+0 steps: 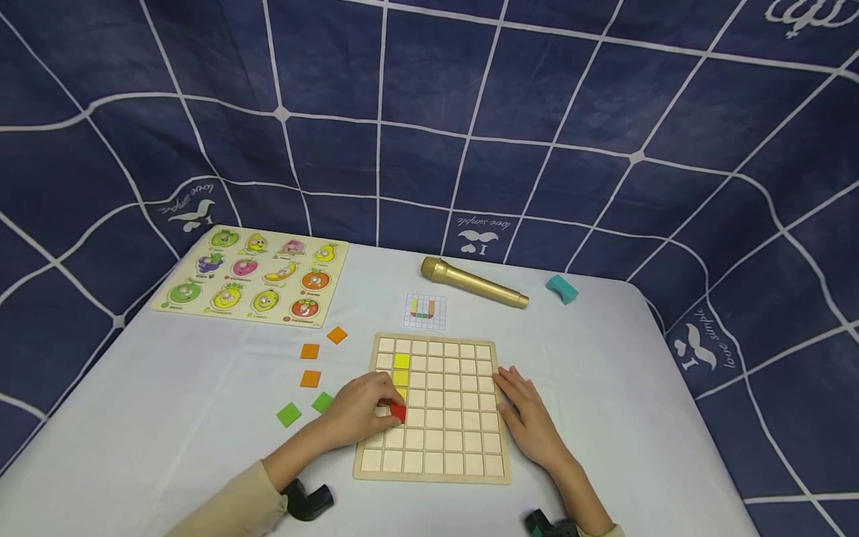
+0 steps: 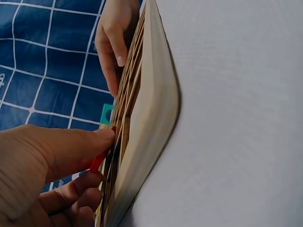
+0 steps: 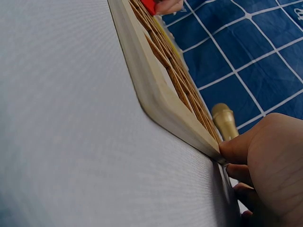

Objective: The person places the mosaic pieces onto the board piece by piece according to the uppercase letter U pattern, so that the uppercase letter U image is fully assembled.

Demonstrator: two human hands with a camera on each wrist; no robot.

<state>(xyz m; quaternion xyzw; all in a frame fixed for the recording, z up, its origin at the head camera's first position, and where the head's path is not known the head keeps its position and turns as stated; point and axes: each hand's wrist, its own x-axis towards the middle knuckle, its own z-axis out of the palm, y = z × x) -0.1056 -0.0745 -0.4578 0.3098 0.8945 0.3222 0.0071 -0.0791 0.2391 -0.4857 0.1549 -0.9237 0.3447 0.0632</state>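
My left hand (image 1: 362,409) pinches a red square tile (image 1: 398,413) between thumb and fingertips, over the second column of a wooden grid board (image 1: 435,477). In the left wrist view the red tile (image 2: 98,161) is tilted, its edge close against the grid. Directly above it in the same column, yellow tiles (image 1: 400,378) fill several cells; the lowest is partly covered by my fingers. My right hand (image 1: 533,421) rests at the board's right side, fingers fairly straight. The right wrist view shows its thumb (image 3: 234,149) touching the board's edge.
Loose orange tiles (image 1: 310,379) and green tiles (image 1: 288,415) lie left of the board. Behind it are a small pattern card (image 1: 425,312), a gold microphone (image 1: 475,283) and a teal block (image 1: 562,289). A fruit puzzle board (image 1: 251,280) sits at the back left of the white table.
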